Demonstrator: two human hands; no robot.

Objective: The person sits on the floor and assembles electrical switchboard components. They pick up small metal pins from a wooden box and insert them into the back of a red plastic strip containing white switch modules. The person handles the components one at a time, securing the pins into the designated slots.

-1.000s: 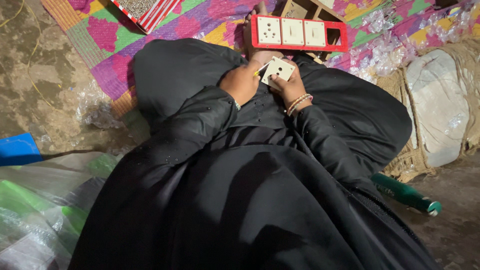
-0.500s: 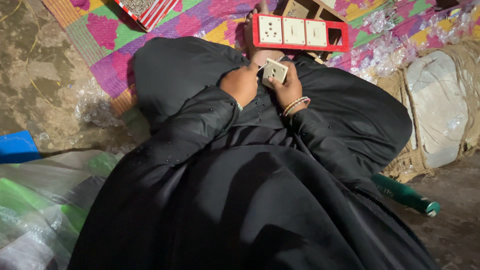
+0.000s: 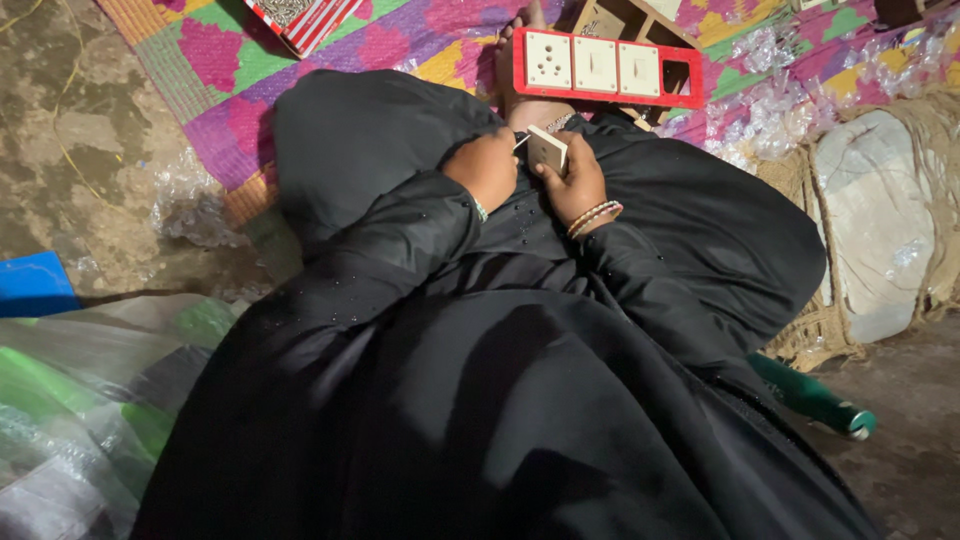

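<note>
Both my hands meet over my lap, in black sleeves. My right hand (image 3: 577, 186), with bangles at the wrist, grips a small cream socket module (image 3: 546, 148). My left hand (image 3: 487, 168) is closed against the module's left side; something thin pokes from it, too small to make out. Just beyond lies a red switch-board frame (image 3: 606, 68) with three white modules fitted and one open slot at its right end. A bare foot (image 3: 524, 30) shows at the frame's left end.
A bright woven mat (image 3: 290, 90) covers the floor ahead. A red-and-white striped box (image 3: 300, 18) lies at the top left, a wooden box (image 3: 620, 18) behind the frame, clear plastic wrappers (image 3: 800, 90) and a sack (image 3: 870, 210) right, a green-handled tool (image 3: 812, 396), green bags (image 3: 70, 410) left.
The socket module has turned in my hands, from face-up to more edge-on. Both hands stay together over my lap.
</note>
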